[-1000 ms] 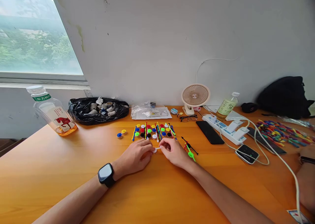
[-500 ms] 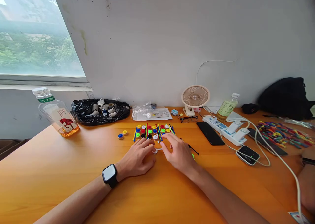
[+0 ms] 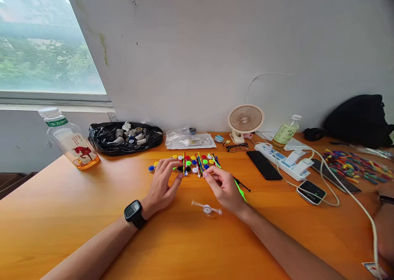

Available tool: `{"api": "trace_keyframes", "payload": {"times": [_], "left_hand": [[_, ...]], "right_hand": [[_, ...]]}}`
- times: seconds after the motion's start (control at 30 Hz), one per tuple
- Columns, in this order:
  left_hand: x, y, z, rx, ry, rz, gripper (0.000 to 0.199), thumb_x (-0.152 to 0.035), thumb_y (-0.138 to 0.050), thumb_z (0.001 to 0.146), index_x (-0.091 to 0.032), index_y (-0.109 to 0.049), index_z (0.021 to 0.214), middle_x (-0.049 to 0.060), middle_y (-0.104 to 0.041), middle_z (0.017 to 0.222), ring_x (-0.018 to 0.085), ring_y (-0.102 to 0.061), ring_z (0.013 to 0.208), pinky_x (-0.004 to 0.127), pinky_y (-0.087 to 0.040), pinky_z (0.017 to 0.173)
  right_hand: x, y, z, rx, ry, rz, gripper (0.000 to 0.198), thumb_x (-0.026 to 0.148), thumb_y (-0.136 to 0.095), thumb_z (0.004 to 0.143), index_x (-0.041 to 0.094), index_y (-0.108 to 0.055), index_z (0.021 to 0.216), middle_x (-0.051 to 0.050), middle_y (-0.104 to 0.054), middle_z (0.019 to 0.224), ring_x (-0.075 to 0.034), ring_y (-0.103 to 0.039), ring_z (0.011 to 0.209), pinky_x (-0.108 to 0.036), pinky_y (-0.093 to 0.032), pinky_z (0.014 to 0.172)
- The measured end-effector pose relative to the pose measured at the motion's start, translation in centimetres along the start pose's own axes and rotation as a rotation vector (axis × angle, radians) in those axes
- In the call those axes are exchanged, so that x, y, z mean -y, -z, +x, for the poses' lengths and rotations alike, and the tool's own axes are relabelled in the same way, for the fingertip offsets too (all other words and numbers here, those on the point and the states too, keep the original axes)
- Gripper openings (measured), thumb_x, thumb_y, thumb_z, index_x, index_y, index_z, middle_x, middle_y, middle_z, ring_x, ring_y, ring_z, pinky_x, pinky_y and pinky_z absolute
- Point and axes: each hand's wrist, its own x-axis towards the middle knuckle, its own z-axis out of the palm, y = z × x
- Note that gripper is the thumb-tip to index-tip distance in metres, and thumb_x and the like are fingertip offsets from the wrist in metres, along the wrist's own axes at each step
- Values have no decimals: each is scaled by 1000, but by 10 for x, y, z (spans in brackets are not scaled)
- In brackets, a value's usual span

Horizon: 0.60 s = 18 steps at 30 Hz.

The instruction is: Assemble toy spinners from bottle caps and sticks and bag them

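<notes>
My left hand (image 3: 166,184), with a black watch (image 3: 134,213) on its wrist, hovers at the left side of the coloured pieces, thumb and fingers apart, holding nothing. My right hand (image 3: 224,186) has its thumb and fingertips drawn together at the near end of a bundle of thin coloured plastic sticks (image 3: 200,163); whatever is between them is too small to make out. Around the sticks lie several round coloured caps (image 3: 188,169). Nearer me on the table, a white round piece (image 3: 207,209) has a pale rod across its top, blurred. A bright green stick (image 3: 239,189) shows beside my right hand.
Bottle (image 3: 74,142) and black bag (image 3: 126,139) stand left. Behind are a fan (image 3: 245,118) and glasses (image 3: 237,148). On the right lie a phone (image 3: 263,165), power strip (image 3: 281,161), cables and a colourful heap (image 3: 353,165). Another person's arm (image 3: 386,230) shows at the edge.
The white piece with its rod has come toward me, out from between my hands. My left hand has lifted back leftward and opened; my right hand has shifted only slightly.
</notes>
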Motion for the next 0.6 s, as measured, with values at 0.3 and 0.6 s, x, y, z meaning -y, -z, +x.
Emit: {"api": "trace_keyframes", "payload": {"times": [0.3, 0.6], "left_hand": [[-6, -4, 2, 266, -109, -87, 19, -26, -54, 105, -25, -63, 122, 7, -70, 115, 24, -60, 107, 40, -48, 98], [-9, -1, 0, 314, -110, -112, 26, -35, -65, 97, -24, -65, 122, 9, -72, 113, 26, -63, 103, 43, -51, 95]], "right_hand": [[0, 31, 3, 696, -78, -281, 43, 44, -93, 65, 20, -75, 95, 0, -69, 83, -16, -60, 72, -24, -41, 60], [-22, 3, 6, 526, -140, 153, 27, 43, -68, 97, 20, -69, 110, -1, -68, 80, -16, -60, 70, -26, -48, 64]]}}
